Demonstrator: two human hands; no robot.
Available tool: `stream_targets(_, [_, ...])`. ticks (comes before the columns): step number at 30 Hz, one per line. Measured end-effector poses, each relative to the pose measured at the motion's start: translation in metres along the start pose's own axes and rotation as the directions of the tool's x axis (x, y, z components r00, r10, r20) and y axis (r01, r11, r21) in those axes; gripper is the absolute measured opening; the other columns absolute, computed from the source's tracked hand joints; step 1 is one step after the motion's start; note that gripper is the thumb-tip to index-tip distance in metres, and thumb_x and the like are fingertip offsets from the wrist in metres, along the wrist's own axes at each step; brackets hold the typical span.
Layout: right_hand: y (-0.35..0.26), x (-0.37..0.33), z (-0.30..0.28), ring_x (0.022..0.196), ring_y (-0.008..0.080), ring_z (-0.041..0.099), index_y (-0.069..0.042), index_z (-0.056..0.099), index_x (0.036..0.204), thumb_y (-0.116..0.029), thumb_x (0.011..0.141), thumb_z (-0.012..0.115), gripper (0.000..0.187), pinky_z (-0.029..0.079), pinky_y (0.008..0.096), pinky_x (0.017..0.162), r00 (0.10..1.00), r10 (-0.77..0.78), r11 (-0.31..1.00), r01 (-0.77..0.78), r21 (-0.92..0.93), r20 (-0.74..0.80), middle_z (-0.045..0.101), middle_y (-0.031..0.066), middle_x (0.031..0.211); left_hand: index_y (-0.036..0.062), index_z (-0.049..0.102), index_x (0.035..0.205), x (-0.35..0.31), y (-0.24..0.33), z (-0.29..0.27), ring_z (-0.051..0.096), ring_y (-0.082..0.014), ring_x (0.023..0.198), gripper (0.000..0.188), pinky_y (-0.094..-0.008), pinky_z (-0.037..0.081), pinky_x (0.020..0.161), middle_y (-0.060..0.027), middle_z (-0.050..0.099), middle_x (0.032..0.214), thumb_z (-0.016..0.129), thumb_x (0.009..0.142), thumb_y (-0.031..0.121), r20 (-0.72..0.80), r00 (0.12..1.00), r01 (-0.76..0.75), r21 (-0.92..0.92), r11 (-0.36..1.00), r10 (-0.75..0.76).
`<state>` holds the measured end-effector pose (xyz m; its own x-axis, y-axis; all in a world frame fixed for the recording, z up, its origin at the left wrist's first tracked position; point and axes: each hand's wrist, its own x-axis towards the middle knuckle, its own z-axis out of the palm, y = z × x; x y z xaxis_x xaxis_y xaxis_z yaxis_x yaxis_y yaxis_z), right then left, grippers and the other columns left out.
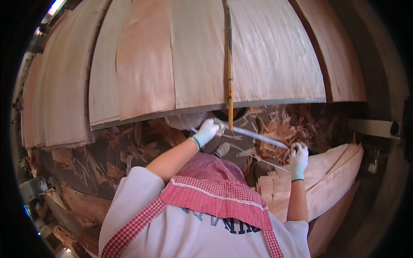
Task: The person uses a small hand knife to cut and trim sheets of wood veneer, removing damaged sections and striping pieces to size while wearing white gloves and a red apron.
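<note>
My left hand (207, 131), in a white glove with a green cuff, is closed on one end of a long pale strip (260, 137), perhaps tape. Gloved the same way, my right hand (299, 160) pinches the strip's other end, which stretches between them, sloping down to the right. A thinner white strip (258, 157) hangs loose below it. Just beyond my hands are wide sheets of wood veneer (271, 60) on a raised surface. A thin yellow stick (230, 94) lies across the sheets, its near end jutting over the edge by my left hand.
More veneer sheets (64, 90) lie at the left, and another stack (327, 172) is beside my right forearm. Torn veneer scraps (279, 131) cover the floor under the edge. A dark round opening (230, 114) and a whitish plastic-like bundle (185, 121) sit beneath it.
</note>
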<state>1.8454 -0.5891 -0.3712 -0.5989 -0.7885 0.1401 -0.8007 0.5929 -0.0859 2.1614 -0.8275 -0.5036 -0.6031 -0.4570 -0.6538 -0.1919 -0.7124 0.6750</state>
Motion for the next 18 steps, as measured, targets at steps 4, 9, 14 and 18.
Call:
stream_targets(4, [-0.072,0.028,0.026,0.094,0.0245,0.06,-0.009,0.07,0.104,-0.022,0.094,0.062,0.019,0.048,0.0332,0.086,0.953,0.253,0.818,-0.303,0.489,0.167,0.063,0.012,0.107,0.0029,0.065,0.106,0.122,-0.054,-0.041,0.063,-0.015,0.074,0.031,-0.0285,0.052,0.064,-0.0108,0.07,0.093,0.061,0.095,0.032,-0.2,0.819,0.521,-0.134,0.843,-0.538])
stream_targets(9, [-0.182,0.041,0.113,0.082,0.0114,0.055,-0.002,0.067,0.108,-0.018,0.095,0.062,0.022,0.046,0.0281,0.077,0.835,0.262,0.16,-0.531,0.832,0.483,0.064,0.0011,0.09,0.0017,0.064,0.11,0.156,-0.052,-0.002,0.063,-0.0207,0.085,0.038,-0.0326,0.05,0.073,-0.0148,0.068,0.102,0.062,0.093,0.035,-0.348,0.909,0.284,0.114,0.952,-0.229])
stream_targets(14, [-0.212,0.043,0.19,0.076,0.0099,0.054,0.002,0.062,0.098,-0.012,0.092,0.062,0.016,0.044,0.0249,0.07,0.881,0.214,0.144,-0.455,0.879,0.421,0.06,0.0015,0.085,0.0005,0.064,0.114,0.166,-0.057,0.013,0.063,-0.0264,0.095,0.045,-0.0367,0.049,0.082,-0.0189,0.066,0.111,0.062,0.091,0.039,-0.424,0.906,0.25,0.529,0.811,-0.003])
stream_targets(18, [-0.2,0.037,0.208,0.088,0.0229,0.059,0.001,0.062,0.1,-0.002,0.087,0.059,0.013,0.047,0.0319,0.081,0.931,0.113,0.414,-0.361,0.836,0.346,0.06,0.0103,0.095,-0.0004,0.064,0.116,0.082,-0.047,-0.034,0.063,-0.031,0.103,0.051,-0.04,0.049,0.089,-0.0221,0.065,0.119,0.063,0.089,0.042,-0.346,0.867,-0.03,0.681,0.732,0.357])
